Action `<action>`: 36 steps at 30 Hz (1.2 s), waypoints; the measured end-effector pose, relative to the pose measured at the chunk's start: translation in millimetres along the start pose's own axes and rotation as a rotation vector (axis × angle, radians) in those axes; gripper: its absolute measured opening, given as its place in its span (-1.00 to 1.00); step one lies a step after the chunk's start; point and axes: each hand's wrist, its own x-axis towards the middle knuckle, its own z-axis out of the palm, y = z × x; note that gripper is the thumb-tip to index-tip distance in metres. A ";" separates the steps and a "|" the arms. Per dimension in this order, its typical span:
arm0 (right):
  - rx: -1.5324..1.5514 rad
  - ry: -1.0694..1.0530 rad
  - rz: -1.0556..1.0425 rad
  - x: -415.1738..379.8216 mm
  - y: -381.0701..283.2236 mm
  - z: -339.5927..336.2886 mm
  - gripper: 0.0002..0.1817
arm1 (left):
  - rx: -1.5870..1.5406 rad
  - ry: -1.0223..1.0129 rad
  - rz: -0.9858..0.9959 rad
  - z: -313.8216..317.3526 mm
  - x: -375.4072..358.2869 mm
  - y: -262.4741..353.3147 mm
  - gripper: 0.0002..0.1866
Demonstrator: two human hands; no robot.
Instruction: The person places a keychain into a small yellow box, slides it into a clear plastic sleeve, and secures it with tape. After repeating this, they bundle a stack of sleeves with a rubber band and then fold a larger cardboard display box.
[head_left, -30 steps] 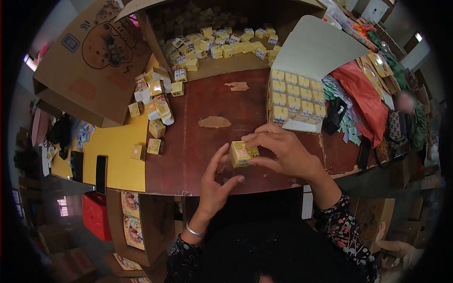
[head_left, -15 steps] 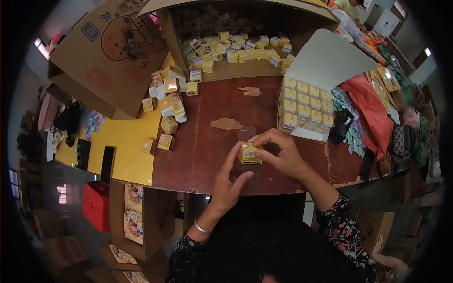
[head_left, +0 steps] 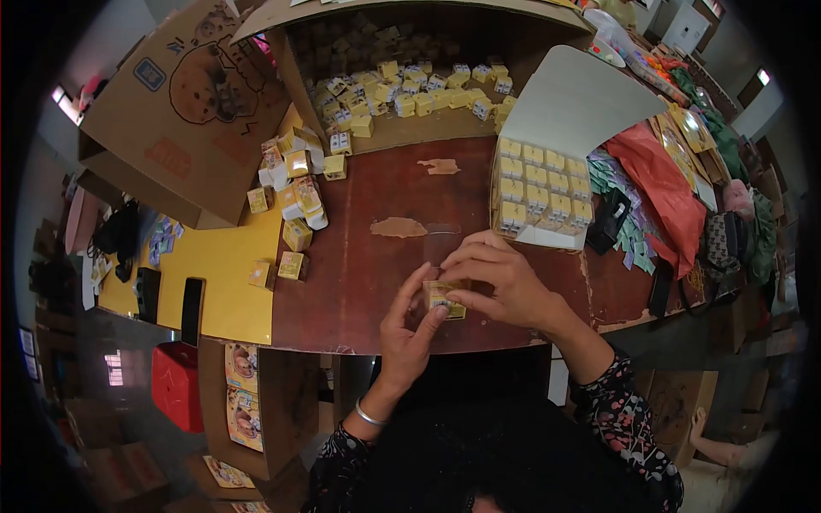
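Both my hands are around a small yellow box (head_left: 446, 299) above the front part of the red-brown table (head_left: 368, 299). The fingers of my left hand (head_left: 406, 329) press on its left side, with the thumb at its front. My right hand (head_left: 500, 286) holds it from the right, thumb on the front face and fingers over the top. A clear film or sleeve shows at the top of the box, between my fingers. Behind and to the right, an open white carton (head_left: 556, 235) holds rows of small yellow boxes.
A large cardboard box (head_left: 428, 139) with many small yellow boxes lies at the back. Loose boxes (head_left: 293, 265) and a black phone (head_left: 193, 309) are on the left. Red plastic (head_left: 654, 197) lies right; a red stool (head_left: 175, 389) stands below left.
The view has shifted slightly. My left thumb has moved onto the front of the small box, and my right fingers have come over its top. Clear film now shows there.
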 end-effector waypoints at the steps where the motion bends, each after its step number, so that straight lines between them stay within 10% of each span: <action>1: 0.021 0.063 0.064 0.0 -4.9 -3.1 -0.59 | -0.037 0.012 -0.002 -0.1 1.1 0.5 -0.31; 8: 0.812 0.090 0.505 -37.0 -14.1 15.8 -0.34 | -0.153 -0.024 -0.069 9.0 7.2 4.8 -0.44; 21: 0.946 0.556 0.403 -48.1 -19.1 26.7 -0.83 | -0.262 -0.136 -0.009 25.9 23.9 -5.8 -0.59; 36: 0.826 0.294 0.451 -34.2 -3.4 -6.8 -0.85 | -0.037 -0.147 0.044 30.9 28.3 4.6 -0.62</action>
